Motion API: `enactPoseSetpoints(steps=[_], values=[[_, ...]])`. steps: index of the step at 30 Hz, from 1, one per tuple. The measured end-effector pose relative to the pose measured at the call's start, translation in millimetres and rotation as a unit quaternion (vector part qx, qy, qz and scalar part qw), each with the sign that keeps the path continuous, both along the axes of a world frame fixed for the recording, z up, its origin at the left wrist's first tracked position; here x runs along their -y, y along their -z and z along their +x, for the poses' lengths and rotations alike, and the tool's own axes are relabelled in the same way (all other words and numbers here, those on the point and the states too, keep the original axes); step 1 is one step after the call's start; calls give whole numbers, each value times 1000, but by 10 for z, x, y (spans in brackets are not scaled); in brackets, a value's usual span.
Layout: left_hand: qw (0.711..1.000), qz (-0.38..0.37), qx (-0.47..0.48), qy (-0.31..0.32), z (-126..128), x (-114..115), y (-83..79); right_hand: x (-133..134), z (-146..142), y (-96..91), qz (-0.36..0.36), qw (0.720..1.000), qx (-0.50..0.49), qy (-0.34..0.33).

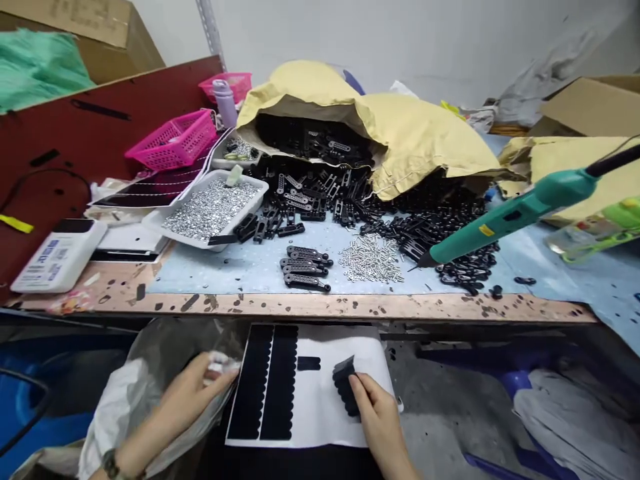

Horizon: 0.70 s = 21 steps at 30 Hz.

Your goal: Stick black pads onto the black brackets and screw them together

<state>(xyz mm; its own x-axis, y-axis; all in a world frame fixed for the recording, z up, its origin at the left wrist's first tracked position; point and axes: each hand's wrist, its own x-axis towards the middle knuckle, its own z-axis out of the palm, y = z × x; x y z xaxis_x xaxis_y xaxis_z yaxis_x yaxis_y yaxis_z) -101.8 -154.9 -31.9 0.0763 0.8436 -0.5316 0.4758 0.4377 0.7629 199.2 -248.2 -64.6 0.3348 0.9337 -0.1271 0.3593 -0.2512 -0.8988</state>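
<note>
Fingers (pixel 361 387), one black strip (pixel 345 387), one white sheet (pixel 325 400)

White wall (pixel 450 47), metal shelf post (pixel 211 27) back left. Cardboard boxes (pixel 590 100) in both back corners. Long workbench (pixel 320 307) across the front, grey concrete floor (pixel 440 427) below.

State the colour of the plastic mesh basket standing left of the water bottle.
The plastic mesh basket is bright pink, and it shows best in the head view.

Black scalloped strips (pixel 263 383) on white backing (pixel 320 410), one lifted
</note>
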Motion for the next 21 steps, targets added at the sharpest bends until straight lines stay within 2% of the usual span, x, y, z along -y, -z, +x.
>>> enactPoseSetpoints(steps=[1, 2, 4, 6, 7, 9, 10, 12, 14, 18, 21], values=[[999, 42, -21, -12, 14, 11, -53, -55, 27, -75, 40, 998, 32, -19], [999, 50, -2, -11, 74, 32, -113, -128, 38, -158, 91, 993, 66, -45], [987, -40, 146, 46, 312, 86, -238, -316, 5, -332, 202, 963, 141, -107], [930, -136, 324, 111, 639, 112, -340, -523, -87, -488, 292, 916, 222, -162], [902, -154, 388, 112, 799, 106, -375, -620, -145, -551, 324, 893, 256, -179], [850, -169, 492, 87, 1052, 65, -418, -783, -258, -636, 372, 859, 297, -191], [832, -162, 527, 62, 1133, 38, -432, -846, -307, -658, 387, 850, 304, -188], [814, -141, 563, 10, 1205, -12, -458, -932, -381, -668, 400, 848, 302, -175], [824, -115, 555, -26, 1198, -53, -487, -971, -429, -647, 396, 852, 295, -173], [883, -37, 465, -58, 1117, -170, -538, -958, -444, -621, 390, 855, 272, -210], [928, 16, 368, -58, 1063, -283, -548, -970, -367, -709, 347, 895, 226, -167]])
